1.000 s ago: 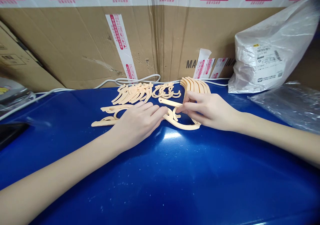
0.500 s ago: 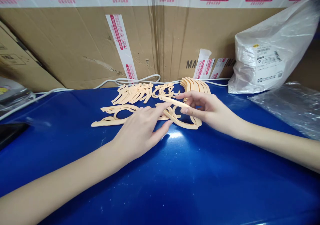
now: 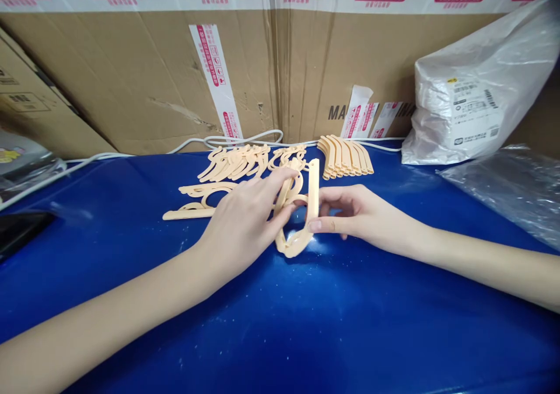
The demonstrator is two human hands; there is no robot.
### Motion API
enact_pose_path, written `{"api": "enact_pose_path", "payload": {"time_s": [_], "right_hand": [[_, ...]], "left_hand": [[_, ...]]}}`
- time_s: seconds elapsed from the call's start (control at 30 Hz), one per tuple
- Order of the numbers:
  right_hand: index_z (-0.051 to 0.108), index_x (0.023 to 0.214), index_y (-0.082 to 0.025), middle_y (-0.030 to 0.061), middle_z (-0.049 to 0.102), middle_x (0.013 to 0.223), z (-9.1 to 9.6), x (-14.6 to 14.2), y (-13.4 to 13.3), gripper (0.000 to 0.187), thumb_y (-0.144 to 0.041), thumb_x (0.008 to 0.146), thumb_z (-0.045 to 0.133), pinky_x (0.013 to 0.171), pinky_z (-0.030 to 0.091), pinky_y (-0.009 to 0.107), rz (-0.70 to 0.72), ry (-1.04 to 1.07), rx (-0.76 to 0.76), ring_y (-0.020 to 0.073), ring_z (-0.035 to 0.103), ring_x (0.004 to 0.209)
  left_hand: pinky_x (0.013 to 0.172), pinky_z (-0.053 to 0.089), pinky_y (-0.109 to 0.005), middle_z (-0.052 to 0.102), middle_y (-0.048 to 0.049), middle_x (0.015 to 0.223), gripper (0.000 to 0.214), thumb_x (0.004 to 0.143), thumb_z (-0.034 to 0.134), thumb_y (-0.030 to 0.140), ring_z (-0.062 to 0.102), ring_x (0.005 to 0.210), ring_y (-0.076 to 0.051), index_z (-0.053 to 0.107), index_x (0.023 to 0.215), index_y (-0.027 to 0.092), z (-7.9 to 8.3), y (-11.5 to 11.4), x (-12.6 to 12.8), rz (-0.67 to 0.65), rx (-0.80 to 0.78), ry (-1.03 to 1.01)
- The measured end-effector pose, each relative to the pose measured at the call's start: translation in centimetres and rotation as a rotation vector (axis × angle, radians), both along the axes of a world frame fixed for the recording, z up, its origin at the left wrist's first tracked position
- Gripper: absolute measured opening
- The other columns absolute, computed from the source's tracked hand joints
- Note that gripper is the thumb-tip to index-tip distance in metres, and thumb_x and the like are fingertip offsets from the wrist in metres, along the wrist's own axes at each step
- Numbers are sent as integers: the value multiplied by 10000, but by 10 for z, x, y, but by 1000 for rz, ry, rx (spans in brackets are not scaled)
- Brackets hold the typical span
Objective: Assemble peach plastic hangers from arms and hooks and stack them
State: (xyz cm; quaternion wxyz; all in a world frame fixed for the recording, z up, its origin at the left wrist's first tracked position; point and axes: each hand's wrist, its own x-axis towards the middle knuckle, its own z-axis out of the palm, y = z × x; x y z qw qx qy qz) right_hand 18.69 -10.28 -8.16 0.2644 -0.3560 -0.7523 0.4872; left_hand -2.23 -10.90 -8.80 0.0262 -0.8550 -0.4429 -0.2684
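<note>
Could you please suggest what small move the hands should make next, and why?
Perhaps the right hand should ease the right bar of the U-shaped piece inward while the left hand steadies the other side: both hands are on it, and the bar's upper end stands apart from that side.

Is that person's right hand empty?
No, the right hand has its thumb and fingers on the right side of a peach-coloured piece.

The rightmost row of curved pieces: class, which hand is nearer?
Right. The right hand is just in front of the row; the left hand is farther away, to its front left.
</note>
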Motion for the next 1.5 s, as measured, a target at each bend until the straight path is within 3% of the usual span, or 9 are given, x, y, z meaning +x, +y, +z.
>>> {"api": "enact_pose_path", "payload": {"time_s": [0.07, 0.13, 0.27, 0.43, 0.57, 0.8, 1.13, 1.5], "right_hand": [[691, 954, -177, 21, 629, 860, 2, 6, 8, 281, -412, 799, 704, 611, 447, 260, -14, -108, 357, 123, 523, 695], [687, 949, -182, 40, 616, 929, 1, 11, 16, 301, -433, 784, 716, 692, 455, 287, -33, -215, 607, 156, 546, 790], [688, 998, -183, 79, 613, 1016, -5, 17, 23, 317, -459, 864, 612, 799, 454, 340, -80, -439, 797, 217, 574, 944], [707, 942, -169, 62, 600, 894, -12, 17, 22, 276, -377, 933, 526, 709, 451, 308, -84, -573, 860, 194, 578, 840], [699, 954, -172, 55, 608, 905, -8, 22, 26, 175, -261, 912, 554, 710, 445, 300, -53, -599, 852, 191, 586, 853], [695, 985, -214, 43, 623, 972, 15, 37, 39, 198, -254, 945, 505, 771, 454, 283, 253, -631, 790, 168, 597, 916], [683, 941, -223, 31, 608, 972, 21, 41, 44, 200, -238, 952, 485, 715, 455, 259, 280, -621, 790, 148, 599, 872], [689, 849, -194, 34, 606, 920, 14, 42, 47, 238, -174, 944, 472, 720, 444, 234, 287, -552, 866, 131, 592, 856]], "left_hand": [[807, 500, -341, 676, -56, 1154, 375, 932, 540, 247, 653, 976, -217, 463, 1298, 235, 0, 4, -3, -16, 31, 12], [815, 494, -346, 676, -63, 1148, 359, 935, 530, 226, 647, 989, -221, 474, 1290, 223, 2, 7, -6, -20, 37, 17], [773, 485, -324, 691, -53, 1084, 227, 946, 504, 213, 650, 961, -213, 551, 1167, 213, 4, 13, -11, -20, 11, 13], [763, 481, -311, 706, -48, 1037, 149, 934, 538, 243, 662, 927, -205, 608, 1052, 186, 3, 20, -12, -48, 48, 18], [708, 474, -279, 718, -33, 998, 129, 924, 562, 261, 677, 870, -188, 627, 1006, 185, 2, 23, -14, -65, 63, 26], [574, 403, -264, 729, 7, 818, 106, 854, 675, 262, 678, 718, -187, 673, 946, 208, 6, 23, -21, -24, 127, 69], [636, 489, -288, 755, -41, 875, 141, 900, 608, 247, 694, 770, -198, 727, 886, 173, 0, 31, -23, -220, 93, 61], [809, 508, -352, 746, -54, 953, 184, 926, 546, 225, 685, 887, -215, 720, 970, 188, -5, 40, -24, -229, -18, 116]]}}
